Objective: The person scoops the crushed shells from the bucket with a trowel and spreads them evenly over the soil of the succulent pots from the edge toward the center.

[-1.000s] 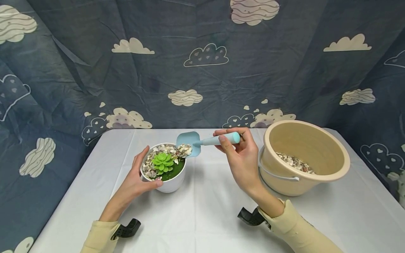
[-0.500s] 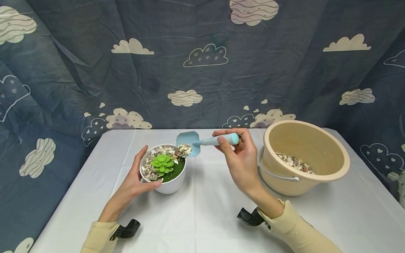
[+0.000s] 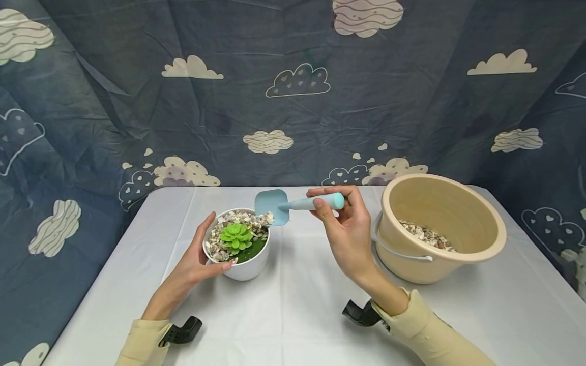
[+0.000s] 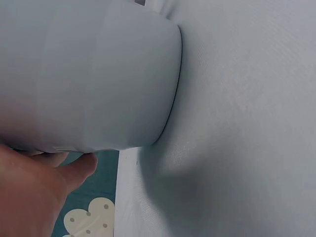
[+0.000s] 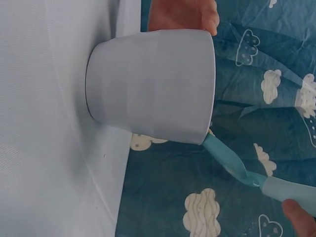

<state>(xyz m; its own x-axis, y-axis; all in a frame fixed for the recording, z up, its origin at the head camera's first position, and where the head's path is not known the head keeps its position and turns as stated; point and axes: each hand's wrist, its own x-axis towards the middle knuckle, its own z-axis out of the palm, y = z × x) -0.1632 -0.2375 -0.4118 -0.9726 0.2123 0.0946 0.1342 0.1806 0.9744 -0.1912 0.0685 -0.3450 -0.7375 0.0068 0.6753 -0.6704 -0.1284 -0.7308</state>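
A white pot (image 3: 247, 267) on the table holds a green succulent (image 3: 235, 237) ringed by small shell pieces (image 3: 224, 223), with a bare green patch at its front right. My left hand (image 3: 194, 264) grips the pot from the left, thumb at the front rim, fingers behind. My right hand (image 3: 350, 234) pinches the handle of a light blue trowel (image 3: 316, 203). The trowel's blade (image 3: 274, 203) is tilted over the pot's right rim, with a few shell pieces at its lower left edge. In the right wrist view the blade (image 5: 229, 160) meets the rim.
A beige bucket (image 3: 398, 262) with a grey-white handle stands on the right, holding more shell pieces (image 3: 426, 235). White cloth covers the table (image 3: 311, 310). Behind it hangs a dark blue cloth (image 3: 389, 91) with cloud prints.
The shell pieces heaped on the trowel's blade have mostly slid left into the pot, covering more of the green at its right. Both hands have kept nearly the same place.
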